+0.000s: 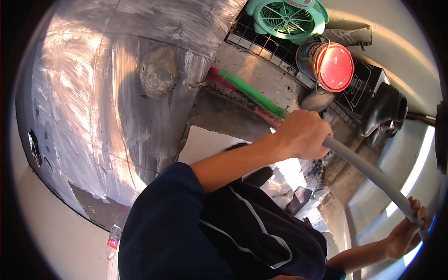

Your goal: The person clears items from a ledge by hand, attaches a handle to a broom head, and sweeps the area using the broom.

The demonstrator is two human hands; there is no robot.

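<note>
My left hand is wrapped around a long grey pole, about midway along what shows of it. Farther back on the same pole, near the right edge of the view, the fingers of my right hand close around it. Beyond my left fist a green length runs on roughly in line with the pole, over a reddish strip. Its far end lies by the edge of a streaked, wet-looking grey floor; what kind of tool head it has, I cannot make out. A rough stone rests on that floor.
Along the upper right stand a green fan-like thing, a bucket with a red lid and black boots, near a dark grid rack. A plastic bottle is at lower left. A wall lies close on the right.
</note>
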